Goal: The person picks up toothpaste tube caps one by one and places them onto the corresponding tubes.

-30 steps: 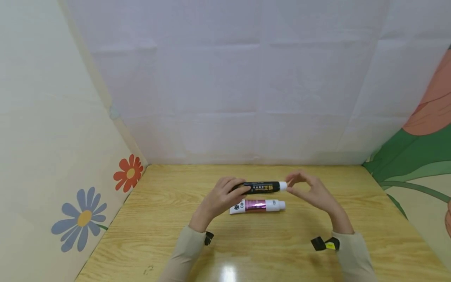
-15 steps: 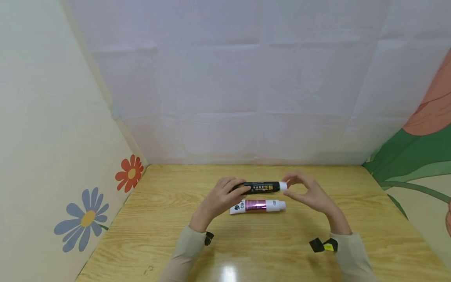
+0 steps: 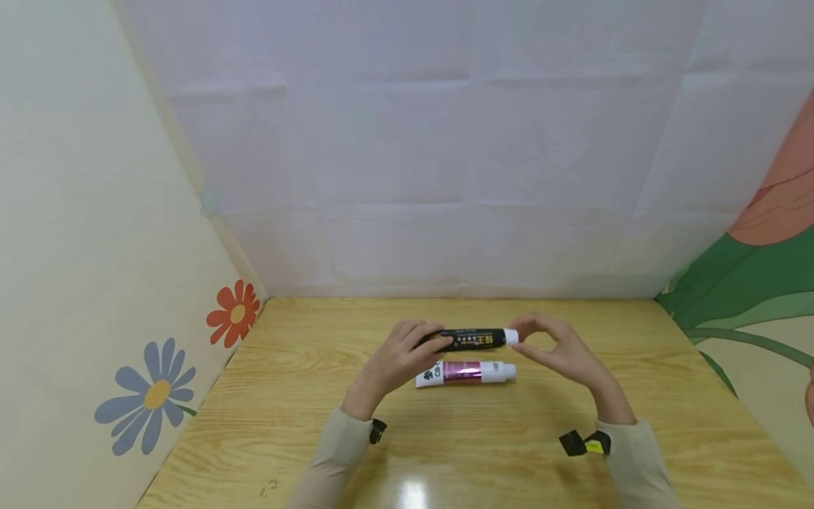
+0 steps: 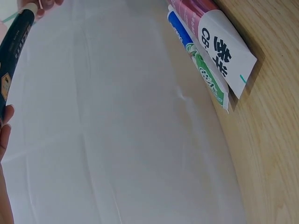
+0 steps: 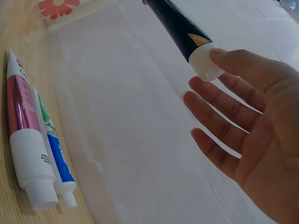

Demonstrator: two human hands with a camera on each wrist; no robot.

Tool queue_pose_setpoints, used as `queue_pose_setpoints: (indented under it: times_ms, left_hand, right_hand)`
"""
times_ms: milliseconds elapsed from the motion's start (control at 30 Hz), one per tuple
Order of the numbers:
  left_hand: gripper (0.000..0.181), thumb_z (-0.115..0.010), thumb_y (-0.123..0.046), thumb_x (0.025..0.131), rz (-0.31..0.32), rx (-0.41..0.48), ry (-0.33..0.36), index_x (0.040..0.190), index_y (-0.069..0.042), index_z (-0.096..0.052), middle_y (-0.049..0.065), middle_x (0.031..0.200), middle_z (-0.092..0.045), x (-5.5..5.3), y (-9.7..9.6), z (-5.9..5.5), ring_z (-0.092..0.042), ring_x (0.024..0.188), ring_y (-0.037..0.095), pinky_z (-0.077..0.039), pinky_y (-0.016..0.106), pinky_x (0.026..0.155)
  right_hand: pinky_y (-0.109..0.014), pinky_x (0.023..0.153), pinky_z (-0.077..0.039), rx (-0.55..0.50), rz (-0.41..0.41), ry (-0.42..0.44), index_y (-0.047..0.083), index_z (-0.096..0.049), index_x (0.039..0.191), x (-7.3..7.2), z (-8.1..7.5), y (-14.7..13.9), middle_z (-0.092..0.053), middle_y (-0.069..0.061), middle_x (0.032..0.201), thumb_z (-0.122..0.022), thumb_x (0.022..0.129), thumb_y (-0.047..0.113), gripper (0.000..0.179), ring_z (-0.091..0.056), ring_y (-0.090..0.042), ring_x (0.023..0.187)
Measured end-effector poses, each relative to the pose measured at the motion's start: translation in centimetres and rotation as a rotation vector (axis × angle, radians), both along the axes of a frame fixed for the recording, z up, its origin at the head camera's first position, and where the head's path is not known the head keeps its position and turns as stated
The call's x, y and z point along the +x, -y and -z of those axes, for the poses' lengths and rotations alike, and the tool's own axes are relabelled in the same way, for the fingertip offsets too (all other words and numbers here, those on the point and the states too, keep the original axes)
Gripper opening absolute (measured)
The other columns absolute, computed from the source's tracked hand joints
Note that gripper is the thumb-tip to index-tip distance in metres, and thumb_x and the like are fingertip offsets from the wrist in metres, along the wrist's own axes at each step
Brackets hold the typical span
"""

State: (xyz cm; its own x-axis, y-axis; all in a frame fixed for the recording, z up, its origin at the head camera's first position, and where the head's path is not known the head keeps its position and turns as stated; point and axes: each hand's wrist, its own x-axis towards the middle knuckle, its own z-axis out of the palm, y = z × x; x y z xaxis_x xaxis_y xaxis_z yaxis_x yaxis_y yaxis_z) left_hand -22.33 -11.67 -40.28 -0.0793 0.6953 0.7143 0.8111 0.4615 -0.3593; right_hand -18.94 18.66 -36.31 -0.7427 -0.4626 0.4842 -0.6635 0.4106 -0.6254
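My left hand [image 3: 397,357] grips a black toothpaste tube [image 3: 473,338] by its tail end, holding it sideways above the table. At the other end, my right hand [image 3: 566,350] pinches the tube's white cap [image 5: 205,63] with the thumb on top; the other fingers are spread apart in the right wrist view. Below the black tube lies a pink and white toothpaste tube [image 3: 463,372], its cap pointing right. Beside that one, a slimmer green and blue toothpaste tube [image 4: 205,74] shows in both wrist views. The head view hides it.
A wood-grain table [image 3: 470,452] carries the two lying tubes. Behind it hangs a creased white sheet [image 3: 394,155]. Side walls with painted flowers [image 3: 237,313] border the table left and right. Black straps [image 3: 585,443] sit at the cuffs.
My right hand has shifted slightly left and its thumb has moved at the cap. My left hand, the black tube and the pink tube stay practically where they were.
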Motion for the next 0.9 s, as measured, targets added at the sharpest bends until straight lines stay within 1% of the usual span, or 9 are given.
queue_pose_setpoints:
  times_ms: [100, 167, 267, 400, 500, 567, 733, 833, 900]
  left_hand:
    - [0.05, -0.08, -0.022, 0.072, 0.007, 0.007, -0.012, 0.117, -0.015, -0.061, 0.007, 0.114, -0.059, -0.1, 0.0, 0.0, -0.054, 0.099, 0.019, -0.047, 0.031, 0.084]
    - [0.05, -0.08, -0.022, 0.072, 0.011, 0.011, -0.016, 0.117, -0.015, -0.061, 0.007, 0.113, -0.059, -0.1, 0.0, 0.0, -0.054, 0.098, 0.019, -0.047, 0.031, 0.083]
    - [0.047, -0.078, -0.022, 0.074, 0.01, 0.012, -0.022, 0.117, -0.015, -0.061, 0.007, 0.113, -0.059, -0.1, 0.0, 0.0, -0.054, 0.098, 0.019, -0.047, 0.031, 0.082]
    - [0.05, -0.08, -0.022, 0.072, 0.004, 0.01, -0.024, 0.117, -0.016, -0.061, 0.007, 0.113, -0.059, -0.1, 0.1, -0.1, -0.054, 0.098, 0.019, -0.047, 0.031, 0.081]
    - [0.052, -0.081, -0.022, 0.07, -0.001, 0.008, -0.023, 0.117, -0.016, -0.06, 0.007, 0.113, -0.059, 0.0, 0.0, -0.2, -0.054, 0.098, 0.019, -0.047, 0.031, 0.082]
    - [0.049, -0.079, -0.023, 0.073, -0.009, 0.003, -0.022, 0.118, -0.016, -0.06, 0.006, 0.113, -0.059, 0.0, 0.0, -0.2, -0.054, 0.099, 0.019, -0.047, 0.031, 0.082]
    - [0.034, -0.068, -0.026, 0.085, -0.02, -0.002, -0.009, 0.117, -0.017, -0.06, 0.006, 0.115, -0.058, 0.1, 0.1, -0.4, -0.054, 0.1, 0.019, -0.047, 0.031, 0.084]
    - [0.036, -0.069, -0.025, 0.083, -0.018, -0.001, -0.006, 0.117, -0.016, -0.06, 0.006, 0.115, -0.058, 0.2, 0.1, -0.4, -0.054, 0.1, 0.019, -0.047, 0.031, 0.084]
    - [0.041, -0.073, -0.025, 0.08, -0.019, -0.001, -0.01, 0.118, -0.016, -0.06, 0.006, 0.115, -0.058, 0.2, 0.1, -0.4, -0.054, 0.1, 0.019, -0.047, 0.031, 0.084]
  right_hand:
    - [-0.025, 0.082, -0.046, 0.015, 0.011, 0.008, 0.005, -0.061, 0.108, 0.0, 0.0, 0.1, -0.064, -0.001, 0.096, -0.066, 0.084, 0.002, 0.025, -0.059, -0.011, 0.086]
    - [-0.026, 0.083, -0.046, 0.025, 0.022, 0.006, 0.005, -0.061, 0.109, -0.1, 0.1, 0.1, -0.064, -0.001, 0.095, -0.065, 0.084, 0.002, 0.025, -0.058, -0.008, 0.086]
    - [-0.031, 0.085, -0.046, 0.033, 0.038, 0.02, 0.008, -0.06, 0.111, -0.8, 1.1, -0.1, -0.064, 0.002, 0.097, -0.063, 0.086, 0.004, 0.026, -0.058, -0.007, 0.088]
    - [-0.034, 0.086, -0.047, 0.045, 0.057, 0.049, 0.014, -0.06, 0.115, -1.8, 2.6, -0.4, -0.064, 0.006, 0.1, -0.061, 0.089, 0.009, 0.026, -0.058, -0.007, 0.091]
    - [-0.033, 0.085, -0.048, 0.043, 0.056, 0.061, 0.016, -0.06, 0.115, -2.0, 2.9, -0.6, -0.064, 0.007, 0.101, -0.058, 0.091, 0.013, 0.024, -0.059, -0.007, 0.092]
    - [-0.032, 0.084, -0.048, 0.031, 0.051, 0.069, 0.016, -0.061, 0.114, -2.1, 3.0, -0.6, -0.065, 0.008, 0.1, -0.057, 0.092, 0.014, 0.023, -0.06, -0.007, 0.091]
    - [-0.031, 0.08, -0.049, 0.019, 0.039, 0.063, 0.013, -0.061, 0.114, -2.1, 2.9, -0.6, -0.065, 0.005, 0.097, -0.056, 0.092, 0.012, 0.022, -0.061, -0.008, 0.085]
    - [-0.028, 0.077, -0.05, 0.031, 0.039, 0.048, 0.01, -0.061, 0.113, -2.1, 2.9, -0.5, -0.066, 0.002, 0.096, -0.055, 0.092, 0.008, 0.022, -0.061, -0.008, 0.082]
    - [-0.028, 0.076, -0.05, 0.031, 0.033, 0.047, 0.007, -0.061, 0.113, -2.0, 2.8, -0.5, -0.066, 0.0, 0.096, -0.054, 0.092, 0.005, 0.022, -0.063, -0.012, 0.081]
